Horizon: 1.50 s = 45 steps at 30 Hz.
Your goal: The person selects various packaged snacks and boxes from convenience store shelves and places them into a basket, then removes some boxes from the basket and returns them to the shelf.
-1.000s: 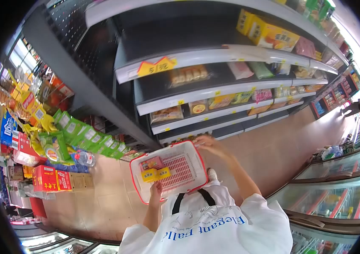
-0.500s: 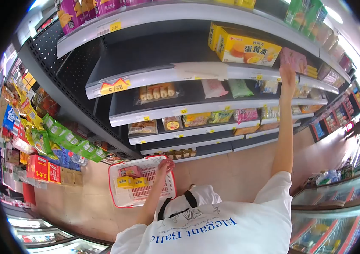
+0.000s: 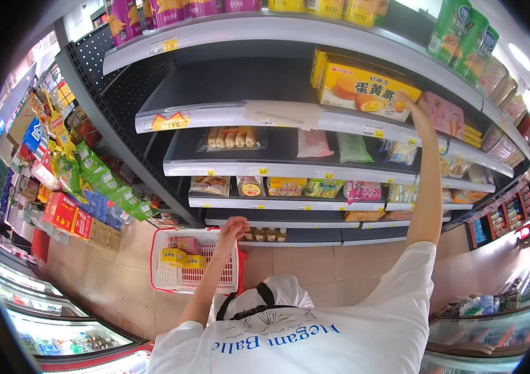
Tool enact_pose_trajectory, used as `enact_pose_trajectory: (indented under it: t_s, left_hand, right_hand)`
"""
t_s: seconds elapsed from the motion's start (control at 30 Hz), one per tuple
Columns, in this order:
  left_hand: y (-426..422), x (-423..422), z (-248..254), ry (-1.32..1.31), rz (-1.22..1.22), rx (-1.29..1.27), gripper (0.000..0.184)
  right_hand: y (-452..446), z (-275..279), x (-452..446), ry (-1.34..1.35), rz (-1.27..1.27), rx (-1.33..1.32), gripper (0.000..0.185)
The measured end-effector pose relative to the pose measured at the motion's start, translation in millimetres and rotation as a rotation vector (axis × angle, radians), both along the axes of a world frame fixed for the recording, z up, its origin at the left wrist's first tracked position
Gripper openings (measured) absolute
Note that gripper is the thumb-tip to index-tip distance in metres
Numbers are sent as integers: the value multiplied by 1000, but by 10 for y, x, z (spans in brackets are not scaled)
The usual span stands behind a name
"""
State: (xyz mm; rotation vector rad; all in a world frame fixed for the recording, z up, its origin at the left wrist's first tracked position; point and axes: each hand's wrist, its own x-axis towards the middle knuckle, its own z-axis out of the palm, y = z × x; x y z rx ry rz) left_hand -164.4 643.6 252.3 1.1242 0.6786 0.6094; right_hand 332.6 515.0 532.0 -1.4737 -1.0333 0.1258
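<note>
The red-rimmed white plastic basket (image 3: 164, 274) holds small yellow boxes (image 3: 174, 256). Left hand (image 3: 233, 229) half-open, seemingly empty; right hand (image 3: 412, 105) at the shelved large yellow cardboard box (image 3: 355, 87), grip unclear.

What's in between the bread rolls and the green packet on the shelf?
A pink packet lies between the rolls and the green packet, with a bare gap on the rolls' side. The head view shows it.

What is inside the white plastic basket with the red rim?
Two small yellow boxes and a pink packet lie in the basket. Anything beneath them, or hidden by the person's left arm, cannot be seen.
</note>
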Motion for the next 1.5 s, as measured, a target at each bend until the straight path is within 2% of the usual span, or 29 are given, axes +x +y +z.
enact_pose_trajectory:
  t_s: [0.1,0.17,0.23,0.4,0.47,0.5,0.57,0.6,0.67,0.7,0.77,0.8,0.87,0.97,1.03,1.1,1.13,1.2,1.3,1.37,1.43,1.5]
  left_hand:
    - [42,134,254,-27,-37,134,19]
    - [27,225,476,-8,-56,181,19]
    - [-16,315,630,10,-79,221,18]
    - [-187,465,923,-130,-184,339,18]
    - [-293,496,1083,-191,-202,319,21]
    - [-324,501,1142,-193,-200,318,21]
    - [-406,489,1216,-236,-187,228,26]
    - [-457,484,1284,-235,-189,222,26]
    - [-544,477,1445,-268,-239,261,42]
    - [-579,480,1504,-266,-245,258,42]
    - [-636,483,1608,-410,-234,316,63]
    - [-662,462,1660,-407,-242,312,63]
    - [-702,425,1751,-451,-168,367,76]
    - [-700,355,1820,-292,-35,498,80]
    - [-656,267,1778,-260,1,436,75]
    - [-594,201,1639,-208,165,128,66]
    - [-567,159,1592,-218,216,112,58]
    - [-555,55,1515,-238,265,73,58]
    - [-521,-163,1375,-258,336,56,55]
    - [-523,-317,1348,-261,328,13,52]
    - [-547,-457,1364,-233,379,-55,48]
    - [-551,-606,1318,-231,442,-119,44]
  right_hand:
    - [-16,15,-105,-46,-46,71,48]
    - [-30,83,-263,-53,-197,177,48]
    - [-41,134,-303,-67,-211,213,49]
    - [-271,219,-688,-85,-248,365,48]
    - [-490,219,-942,236,-181,439,44]
    - [-580,185,-974,233,-180,437,44]
    - [-786,76,-1007,542,-51,498,41]
    - [-861,21,-1071,543,-55,493,41]
    - [-979,-79,-1236,595,-124,358,40]
    - [-1011,-120,-1348,597,-131,358,40]
    - [-1007,-182,-1619,586,33,274,48]
    - [-989,-226,-1735,589,25,274,48]
    - [-912,-304,-1948,487,178,148,51]
    - [-764,-297,-2281,447,211,67,52]
    - [-677,-336,-2361,366,192,24,49]
    - [-583,-368,-2370,37,228,-126,49]
    - [-557,-384,-2292,-126,207,-219,52]
    - [-381,-313,-2072,-77,181,-146,52]
    - [6,-50,-1489,-183,-175,45,50]
    - [332,-52,-831,-357,-340,224,56]
    - [618,-150,-92,-402,-545,161,65]
    - [719,-124,182,-284,-458,158,64]
